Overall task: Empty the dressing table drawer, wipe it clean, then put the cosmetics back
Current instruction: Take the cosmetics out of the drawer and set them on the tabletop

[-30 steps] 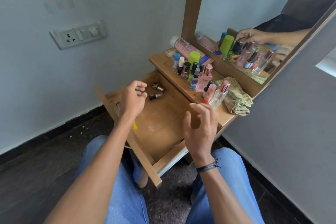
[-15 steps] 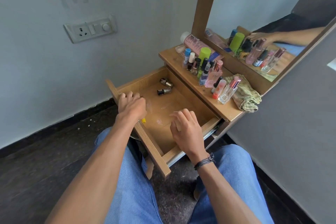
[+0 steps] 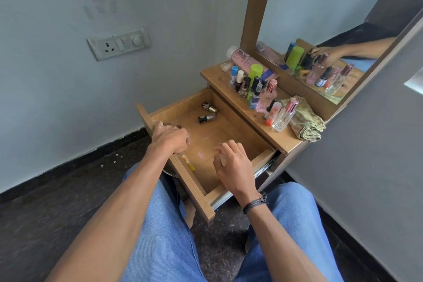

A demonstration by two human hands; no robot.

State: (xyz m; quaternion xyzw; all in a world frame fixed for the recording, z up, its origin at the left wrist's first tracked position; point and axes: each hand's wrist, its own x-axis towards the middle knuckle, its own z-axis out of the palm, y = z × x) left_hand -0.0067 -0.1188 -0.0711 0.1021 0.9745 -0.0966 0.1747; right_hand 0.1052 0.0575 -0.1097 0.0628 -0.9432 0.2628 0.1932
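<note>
The drawer (image 3: 180, 104) stands pulled out of the dressing table, mid-picture, over the person's lap. Inside it, at its 12 o'clock end, a bottle (image 3: 209, 107) and a second bottle (image 3: 206, 118) lie on their sides, near each other. A yellow tube (image 3: 189, 163) lies along the front panel at 7 o'clock.

The left hand (image 3: 170, 138) is at the drawer's 9 o'clock, fingers curled over the top edge of the front panel. The right hand (image 3: 233, 165) is inside at 4 o'clock, fingers bent and a little apart. Something pale shows by its thumb, but I cannot tell whether the fingers clamp it.

At 2 o'clock, the surface (image 3: 288, 142) carries upright cosmetics (image 3: 254, 86), with a folded cloth (image 3: 306, 122) just beside them. The mirror (image 3: 332, 30) stands behind. A socket (image 3: 119, 42) is on the wall at 11 o'clock.
</note>
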